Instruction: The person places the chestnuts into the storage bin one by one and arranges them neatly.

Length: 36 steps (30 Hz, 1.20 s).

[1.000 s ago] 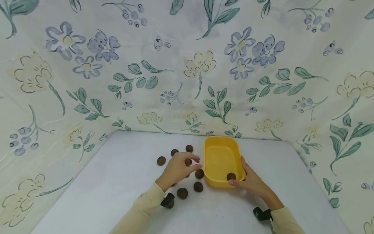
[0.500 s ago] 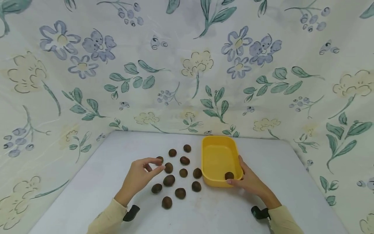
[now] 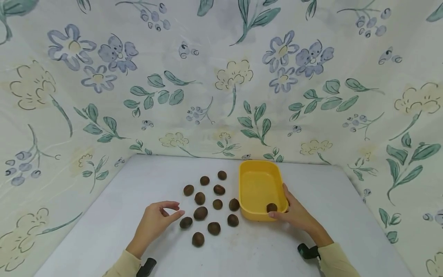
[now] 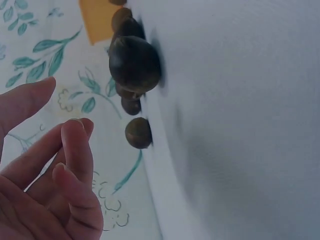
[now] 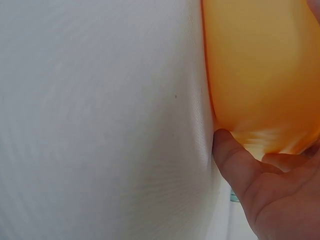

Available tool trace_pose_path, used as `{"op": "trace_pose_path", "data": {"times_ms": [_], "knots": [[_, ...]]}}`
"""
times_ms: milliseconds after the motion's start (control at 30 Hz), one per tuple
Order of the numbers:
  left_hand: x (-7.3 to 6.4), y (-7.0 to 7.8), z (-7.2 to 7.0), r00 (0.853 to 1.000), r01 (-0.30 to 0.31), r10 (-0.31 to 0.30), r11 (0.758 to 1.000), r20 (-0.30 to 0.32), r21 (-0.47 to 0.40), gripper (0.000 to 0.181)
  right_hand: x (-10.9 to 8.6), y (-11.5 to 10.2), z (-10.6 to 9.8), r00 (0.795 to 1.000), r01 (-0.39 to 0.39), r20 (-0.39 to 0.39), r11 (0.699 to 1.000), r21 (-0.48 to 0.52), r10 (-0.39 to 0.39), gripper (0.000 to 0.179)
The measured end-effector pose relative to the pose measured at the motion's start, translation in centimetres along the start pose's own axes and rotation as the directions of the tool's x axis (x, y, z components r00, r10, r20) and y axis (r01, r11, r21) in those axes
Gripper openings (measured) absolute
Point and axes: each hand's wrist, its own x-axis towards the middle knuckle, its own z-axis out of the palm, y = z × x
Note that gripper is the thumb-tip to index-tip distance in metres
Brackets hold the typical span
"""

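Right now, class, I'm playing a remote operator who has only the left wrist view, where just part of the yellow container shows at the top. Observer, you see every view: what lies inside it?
Observer: In the head view, a single chestnut lies inside the yellow container, at the end nearest the person.
Operator: Thanks. Is anything holding that container?
Observer: Yes, the right hand grips it at its near right corner.

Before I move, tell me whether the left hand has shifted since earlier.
Yes: in the head view, the left hand has moved leftward and away from the far edge of the white table.
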Motion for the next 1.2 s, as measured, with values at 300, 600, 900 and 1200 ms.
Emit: {"op": "trace_pose_path", "data": {"times_ms": [300,600,900,1200], "knots": [[-0.3,-0.4,1.1,0.997,0.021,-0.024,0.999,0.072,0.046,0.044,0.0,0.0,0.0,1.000,0.005,0.001,1.000,0.004,-0.005,0.131],[-0.5,-0.5,1.3,0.992,0.047,-0.057,0.995,0.110,0.092,0.044,0.0,0.2,-0.1,1.000,0.017,0.009,1.000,0.013,-0.017,0.131],[-0.4,-0.4,1.7,0.987,0.049,-0.066,0.991,0.144,0.122,0.039,0.0,0.3,-0.2,1.000,0.029,0.012,1.000,0.006,-0.029,0.131],[-0.5,-0.1,2.0,0.988,0.015,-0.038,0.989,0.149,0.150,0.032,0.0,0.4,-0.2,0.999,0.042,0.010,0.999,0.011,-0.042,0.130]]}}
